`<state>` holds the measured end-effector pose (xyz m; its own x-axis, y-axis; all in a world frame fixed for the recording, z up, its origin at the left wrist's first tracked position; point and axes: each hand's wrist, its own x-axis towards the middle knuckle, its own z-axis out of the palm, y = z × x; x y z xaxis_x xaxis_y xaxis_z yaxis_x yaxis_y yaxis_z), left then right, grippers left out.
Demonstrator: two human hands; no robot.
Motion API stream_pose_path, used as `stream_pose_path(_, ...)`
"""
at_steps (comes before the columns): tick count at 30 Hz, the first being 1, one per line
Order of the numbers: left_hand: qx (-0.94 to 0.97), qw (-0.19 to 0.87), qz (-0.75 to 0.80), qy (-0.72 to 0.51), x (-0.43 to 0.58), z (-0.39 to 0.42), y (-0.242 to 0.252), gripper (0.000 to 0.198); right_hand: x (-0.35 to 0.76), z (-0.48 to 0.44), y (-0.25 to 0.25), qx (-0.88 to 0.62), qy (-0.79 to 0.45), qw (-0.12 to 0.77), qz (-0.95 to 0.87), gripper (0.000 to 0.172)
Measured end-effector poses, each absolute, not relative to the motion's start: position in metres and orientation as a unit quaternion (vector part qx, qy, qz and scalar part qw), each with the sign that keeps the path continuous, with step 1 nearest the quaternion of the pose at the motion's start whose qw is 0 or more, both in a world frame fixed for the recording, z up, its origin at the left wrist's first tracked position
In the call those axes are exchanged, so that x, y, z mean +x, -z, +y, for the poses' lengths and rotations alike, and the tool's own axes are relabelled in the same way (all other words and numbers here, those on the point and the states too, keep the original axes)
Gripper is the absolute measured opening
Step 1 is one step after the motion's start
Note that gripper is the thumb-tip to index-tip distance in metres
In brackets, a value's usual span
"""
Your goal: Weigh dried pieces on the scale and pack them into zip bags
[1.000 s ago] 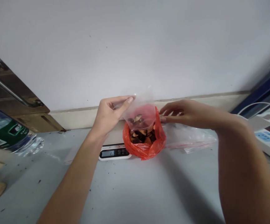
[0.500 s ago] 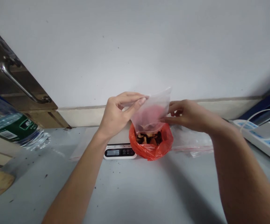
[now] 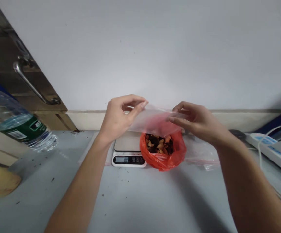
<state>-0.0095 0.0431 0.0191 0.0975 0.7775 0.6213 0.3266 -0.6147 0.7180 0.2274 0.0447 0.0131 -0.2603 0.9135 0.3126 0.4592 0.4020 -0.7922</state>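
A clear plastic bag (image 3: 152, 119) is stretched between my two hands, above the back of a red plastic bag. My left hand (image 3: 123, 113) pinches its left corner between thumb and fingers. On the other side my right hand (image 3: 191, 119) grips its right edge, thumb against fingers. The red plastic bag (image 3: 163, 161) stands with its mouth wide and holds dried brown slices (image 3: 161, 144). Just left of it, a white kitchen scale (image 3: 128, 147) shows a reading that looks like 0.0; my left forearm passes in front of its left side.
More clear bags (image 3: 201, 152) lie flat right of the red bag. A water bottle (image 3: 26, 126) with a green label is at the left, above a yellowish object (image 3: 1, 181). White power strips (image 3: 274, 149) and a cable lie at the right. A wall (image 3: 155, 58) rises behind.
The clear bag has gone from standing upright to tilted and pulled flatter between my hands. More of the dried slices show. The view has shifted slightly.
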Motion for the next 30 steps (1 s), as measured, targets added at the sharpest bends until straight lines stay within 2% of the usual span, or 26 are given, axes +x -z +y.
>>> stream_pose_path(6, 0.663, 0.206, 0.415, -0.588, -0.052, 0.046, -0.023, 0.031, 0.21, 0.041, -0.009, -0.456, -0.374, 0.371, -0.717, 0.047)
stream_pose_path(9, 0.683, 0.218, 0.458, -0.526, -0.091, 0.037, -0.03, 0.029, 0.189, 0.035, -0.007, -0.441, -0.375, 0.43, -0.693, 0.043)
stream_pose_path(12, 0.705, 0.203, 0.536, -0.419, -0.131, 0.028, -0.031, 0.025, 0.154, 0.028, 0.0, -0.425, -0.267, 0.479, -0.72, 0.028)
stream_pose_path(14, 0.69, 0.208, 0.594, -0.358, -0.154, 0.025, -0.025, 0.027, 0.125, 0.024, 0.007, -0.41, -0.143, 0.469, -0.769, 0.016)
stream_pose_path(17, 0.584, 0.289, 0.687, -0.321, -0.182, 0.024, -0.008, 0.033, 0.077, 0.017, 0.021, -0.343, 0.037, 0.406, -0.846, 0.025)
stream_pose_path(20, 0.501, 0.358, 0.731, -0.293, -0.197, 0.023, 0.011, 0.039, 0.035, 0.008, 0.037, -0.282, 0.112, 0.299, -0.905, 0.034)
stream_pose_path(22, 0.491, 0.389, 0.732, -0.268, -0.199, 0.022, 0.021, 0.04, 0.016, 0.002, 0.047, -0.265, 0.102, 0.202, -0.937, 0.034)
stream_pose_path(25, 0.496, 0.426, 0.722, -0.228, -0.197, 0.023, 0.031, 0.038, 0.002, -0.006, 0.059, -0.259, 0.052, 0.084, -0.961, 0.024)
stream_pose_path(30, 0.55, 0.405, 0.711, -0.169, -0.194, 0.032, 0.04, 0.042, 0.005, -0.009, 0.072, -0.268, -0.01, 0.033, -0.963, 0.018)
